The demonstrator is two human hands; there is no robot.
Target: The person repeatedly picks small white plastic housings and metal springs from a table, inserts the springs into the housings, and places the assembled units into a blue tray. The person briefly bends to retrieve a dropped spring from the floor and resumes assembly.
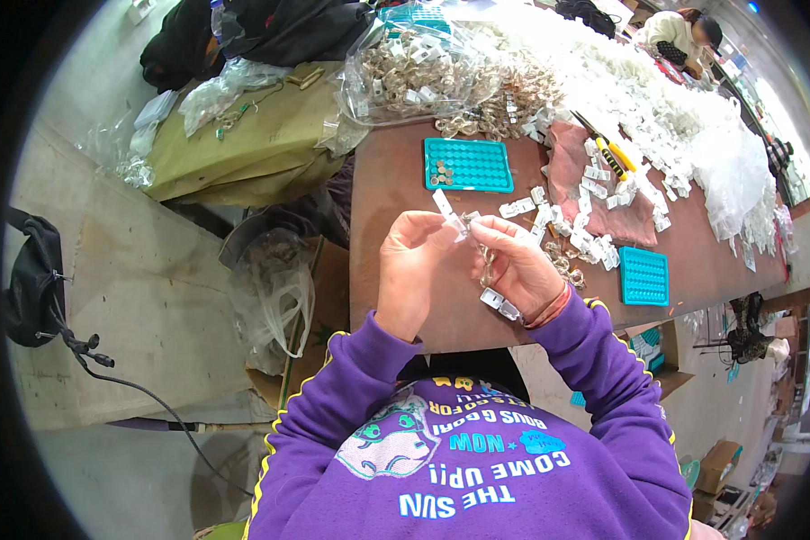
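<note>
In front of my chest, my left hand (409,270) pinches a small white plastic case (445,207) between thumb and fingertips. My right hand (519,261) meets it from the other side, its thumb and forefinger closed at the case's end on a thin pale wire (487,256). That wire hangs in a loop under the right fingers. A second white case (499,304) dangles below the right palm. Just beyond the hands, a teal moulded tray (486,166) holds several round button cells (441,171) in its left part.
Loose white cases (585,238) lie right of my hands, by a pink cloth (567,148) bearing yellow-handled pliers (612,160). Another teal tray (644,276) sits near the right edge. Bagged wired cases (414,76) and a white heap (639,99) fill the far side. A person (679,40) sits beyond.
</note>
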